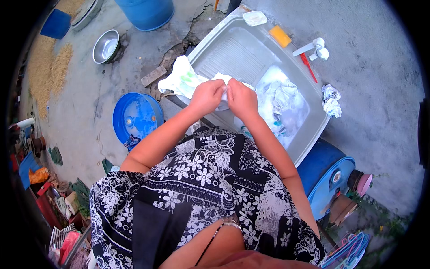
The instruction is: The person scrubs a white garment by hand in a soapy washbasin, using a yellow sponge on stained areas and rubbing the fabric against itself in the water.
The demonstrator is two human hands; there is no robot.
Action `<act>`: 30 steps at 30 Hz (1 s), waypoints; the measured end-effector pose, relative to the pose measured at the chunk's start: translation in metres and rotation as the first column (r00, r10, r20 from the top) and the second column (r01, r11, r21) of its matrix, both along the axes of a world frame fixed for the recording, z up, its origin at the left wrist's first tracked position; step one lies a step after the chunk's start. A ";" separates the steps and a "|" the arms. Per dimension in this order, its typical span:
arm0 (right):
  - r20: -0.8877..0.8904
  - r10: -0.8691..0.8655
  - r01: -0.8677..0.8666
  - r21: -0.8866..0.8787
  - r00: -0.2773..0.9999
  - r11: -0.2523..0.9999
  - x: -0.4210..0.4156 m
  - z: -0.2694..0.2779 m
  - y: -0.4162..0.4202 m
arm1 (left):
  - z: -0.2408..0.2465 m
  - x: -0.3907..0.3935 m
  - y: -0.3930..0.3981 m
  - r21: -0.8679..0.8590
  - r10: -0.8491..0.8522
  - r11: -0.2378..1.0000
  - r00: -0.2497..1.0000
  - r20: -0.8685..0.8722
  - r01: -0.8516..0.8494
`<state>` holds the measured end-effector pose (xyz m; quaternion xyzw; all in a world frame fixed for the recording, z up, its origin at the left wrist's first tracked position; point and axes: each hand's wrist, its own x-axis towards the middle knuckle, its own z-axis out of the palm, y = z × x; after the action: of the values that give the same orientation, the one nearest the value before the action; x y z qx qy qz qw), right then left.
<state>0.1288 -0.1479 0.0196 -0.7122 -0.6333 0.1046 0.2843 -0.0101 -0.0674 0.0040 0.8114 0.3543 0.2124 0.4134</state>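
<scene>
Both my hands grip a wet white cloth garment (183,79) near the front rim of a grey laundry sink (215,43). My left hand (207,95) and my right hand (241,97) are close together, fingers closed on the fabric. Part of the garment, with a green print, hangs over the sink's left rim. The sink's ribbed washboard (235,53) lies beyond my hands. To the right, soapy water (295,114) fills the basin, with more whitish laundry (280,92) soaking among suds.
On the sink's far ledge sit a white dish (255,18), an orange block (280,36), a white tap (315,48) and a red brush (308,67). A crumpled cloth (331,101) lies at the right rim. A blue tub (137,111) and steel basin (106,46) stand left.
</scene>
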 end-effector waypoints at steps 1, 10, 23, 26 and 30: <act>0.026 -0.013 0.014 -0.044 1.000 0.999 0.003 -0.004 0.002 | 0.003 0.002 0.001 -0.001 -0.015 1.000 1.000 -0.012 0.015; 0.003 0.025 -0.024 -0.058 1.000 0.998 0.005 -0.003 0.003 | -0.003 0.004 0.002 -0.029 0.014 0.999 0.999 -0.030 -0.015; -0.074 -0.038 0.029 -0.115 0.997 0.993 0.013 -0.003 0.006 | -0.005 0.008 0.000 -0.003 0.037 0.999 0.999 0.013 -0.037; -0.137 0.081 -0.084 -0.020 0.987 0.996 0.007 0.001 0.002 | -0.009 0.006 0.000 -0.006 0.032 0.999 0.999 -0.010 -0.032; -0.080 0.008 -0.019 -0.139 0.997 0.990 0.012 -0.003 0.005 | -0.013 0.002 -0.003 0.017 0.015 1.000 1.000 -0.024 -0.015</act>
<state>0.1407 -0.1426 0.0170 -0.7214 -0.6173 0.1789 0.2577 -0.0077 -0.0700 -0.0093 0.8148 0.3636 0.2086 0.4004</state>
